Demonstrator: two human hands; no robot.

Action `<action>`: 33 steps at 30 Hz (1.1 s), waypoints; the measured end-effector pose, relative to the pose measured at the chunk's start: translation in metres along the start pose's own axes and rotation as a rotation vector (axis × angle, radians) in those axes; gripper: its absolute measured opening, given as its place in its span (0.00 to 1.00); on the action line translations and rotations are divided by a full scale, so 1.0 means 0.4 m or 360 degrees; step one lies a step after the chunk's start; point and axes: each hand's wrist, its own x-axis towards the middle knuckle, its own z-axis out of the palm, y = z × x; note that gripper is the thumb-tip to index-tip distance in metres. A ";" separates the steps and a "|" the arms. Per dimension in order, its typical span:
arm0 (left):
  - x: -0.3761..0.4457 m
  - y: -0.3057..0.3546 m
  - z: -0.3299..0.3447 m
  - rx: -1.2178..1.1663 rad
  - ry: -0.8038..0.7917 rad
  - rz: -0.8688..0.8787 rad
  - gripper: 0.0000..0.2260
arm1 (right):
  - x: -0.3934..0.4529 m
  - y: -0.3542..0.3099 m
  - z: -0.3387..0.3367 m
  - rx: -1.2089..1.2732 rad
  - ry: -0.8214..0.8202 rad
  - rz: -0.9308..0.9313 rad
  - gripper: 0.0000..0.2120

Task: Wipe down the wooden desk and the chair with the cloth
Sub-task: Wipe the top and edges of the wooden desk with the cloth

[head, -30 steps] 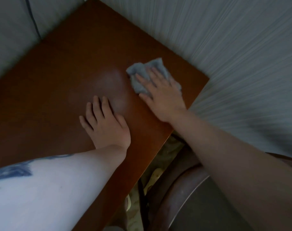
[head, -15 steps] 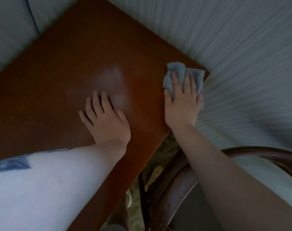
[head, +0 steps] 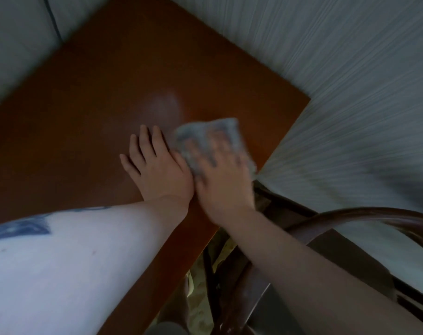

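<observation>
On the desk point(head: 89, 97) near its right edge, the right hand point(head: 220, 182) presses the cloth point(head: 213, 134) flat under spread fingers beside the flat, empty left hand point(head: 157, 165); best overlap strokes, then wipe the chair point(head: 350, 213).

My view is dim and bluish overall, with a soft pale sheen on the desk point(head: 164, 107) just above centre and my left forearm washed out almost white toward 8 o'clock. Motion blur smears my right hand point(head: 222, 180) and the cloth point(head: 207, 131) under it, while my left hand point(head: 157, 168) reads fairly sharp. The wide lens bends the desk edges, and the striped wall point(head: 350, 81) streaks toward 3 o'clock.
</observation>
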 end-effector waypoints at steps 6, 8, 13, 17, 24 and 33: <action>0.000 0.000 -0.005 0.0036 -0.0071 0.0015 0.24 | 0.088 0.154 -0.045 0.0044 -0.0049 0.0120 0.26; -0.002 0.001 -0.004 0.0042 -0.0060 0.0020 0.24 | 0.035 0.144 -0.034 0.0133 0.0130 0.0562 0.26; 0.002 0.001 0.000 -0.0047 0.0015 0.0013 0.25 | -0.080 -0.012 0.014 0.0089 -0.0055 -0.0105 0.27; -0.001 -0.002 -0.004 0.0020 -0.0059 0.0033 0.24 | 0.028 0.136 -0.023 0.0047 -0.0009 -0.0044 0.25; -0.001 0.001 -0.005 0.0010 -0.0042 0.0018 0.24 | -0.010 0.006 0.000 0.0139 0.0056 0.0244 0.27; 0.000 -0.002 -0.010 0.0040 -0.0099 0.0039 0.25 | 0.192 0.211 -0.061 0.0094 0.0149 0.0766 0.27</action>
